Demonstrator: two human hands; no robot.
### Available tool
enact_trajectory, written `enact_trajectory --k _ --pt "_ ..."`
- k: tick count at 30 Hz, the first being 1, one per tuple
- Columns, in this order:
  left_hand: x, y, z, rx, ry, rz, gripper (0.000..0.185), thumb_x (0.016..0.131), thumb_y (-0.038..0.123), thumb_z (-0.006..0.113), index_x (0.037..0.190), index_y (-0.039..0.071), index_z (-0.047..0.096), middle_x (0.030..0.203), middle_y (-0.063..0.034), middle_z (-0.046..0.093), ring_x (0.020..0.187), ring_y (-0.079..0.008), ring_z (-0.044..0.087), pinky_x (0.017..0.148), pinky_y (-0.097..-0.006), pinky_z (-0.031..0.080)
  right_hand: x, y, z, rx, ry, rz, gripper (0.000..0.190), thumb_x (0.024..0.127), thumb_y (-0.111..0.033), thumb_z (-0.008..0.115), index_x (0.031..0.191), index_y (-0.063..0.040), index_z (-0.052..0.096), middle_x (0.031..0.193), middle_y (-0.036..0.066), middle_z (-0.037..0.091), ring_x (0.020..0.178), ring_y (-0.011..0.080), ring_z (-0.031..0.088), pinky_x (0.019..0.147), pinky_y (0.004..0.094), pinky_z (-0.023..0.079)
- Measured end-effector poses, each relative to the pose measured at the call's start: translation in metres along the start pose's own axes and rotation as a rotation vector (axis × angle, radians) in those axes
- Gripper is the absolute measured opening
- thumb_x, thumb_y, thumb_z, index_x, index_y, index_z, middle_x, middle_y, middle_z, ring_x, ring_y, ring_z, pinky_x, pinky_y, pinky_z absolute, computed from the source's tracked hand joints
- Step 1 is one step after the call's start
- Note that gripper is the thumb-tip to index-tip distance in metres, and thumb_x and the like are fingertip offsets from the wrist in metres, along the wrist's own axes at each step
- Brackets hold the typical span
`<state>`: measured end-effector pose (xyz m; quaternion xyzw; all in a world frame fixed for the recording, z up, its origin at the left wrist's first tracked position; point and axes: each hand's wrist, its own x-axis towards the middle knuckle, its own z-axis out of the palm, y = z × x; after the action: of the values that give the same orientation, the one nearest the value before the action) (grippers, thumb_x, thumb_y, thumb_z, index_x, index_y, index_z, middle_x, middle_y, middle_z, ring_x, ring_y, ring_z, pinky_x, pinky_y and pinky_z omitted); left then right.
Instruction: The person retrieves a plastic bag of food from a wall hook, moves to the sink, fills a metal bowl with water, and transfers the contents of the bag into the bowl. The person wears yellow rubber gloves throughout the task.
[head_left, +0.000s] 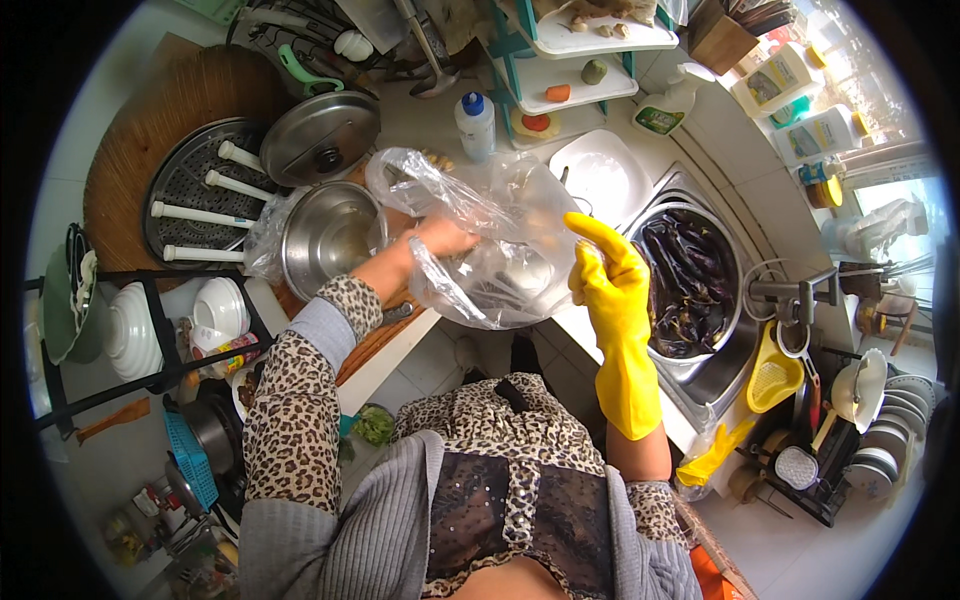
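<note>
A large clear plastic bag (517, 281) spreads before me, over the counter's front edge. Bare, my left hand (448, 238) is in among its folds, with loose film around the wrist; the fingers are partly hidden. On the right I wear a yellow rubber glove; my right hand (611, 262) has its thumb and lower fingers curled at the bag's side, while the index finger sticks out. Beside the left wrist stands a steel pot (330, 247) with some liquid in it. Dark eggplants (686, 277) lie in a round metal basin (739, 307) in the sink, right of the glove.
A white dish (626, 169) stands behind the bag, near a blue-capped bottle (475, 124). Left are a pot lid (330, 139) and a perforated steamer plate (169, 199) on a round wooden board (112, 165). A faucet (802, 289) and yellow strainer (772, 371) edge the sink.
</note>
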<state>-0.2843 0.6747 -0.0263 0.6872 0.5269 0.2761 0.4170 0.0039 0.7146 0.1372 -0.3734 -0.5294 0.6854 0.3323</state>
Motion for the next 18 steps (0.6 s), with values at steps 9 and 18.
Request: enact_trajectory --k 9,18 --pt "0.016 -0.085 -0.004 0.000 0.328 -0.272 0.051 0.088 0.034 0.069 0.128 0.006 0.061 0.127 -0.0248 0.059 0.119 -0.0347 0.056 0.105 -0.0441 0.041 0.002 -0.005 0.012 0.006 -0.012 -0.005 0.027 0.097 -0.006 0.057 0.123 -0.005 0.065 0.064 -0.004 0.054 0.052 0.0045 0.047 0.049 0.0191 0.038" --pt "0.024 -0.022 0.012 0.333 0.382 -0.365 0.059 0.079 0.023 0.078 0.132 0.006 0.057 0.135 -0.0224 0.054 0.128 -0.0423 0.046 0.109 -0.0482 0.035 0.017 -0.024 0.020 -0.026 0.050 0.020 0.025 0.098 -0.008 0.057 0.121 -0.005 0.066 0.066 -0.001 0.056 0.052 0.0063 0.047 0.049 0.0204 0.038"
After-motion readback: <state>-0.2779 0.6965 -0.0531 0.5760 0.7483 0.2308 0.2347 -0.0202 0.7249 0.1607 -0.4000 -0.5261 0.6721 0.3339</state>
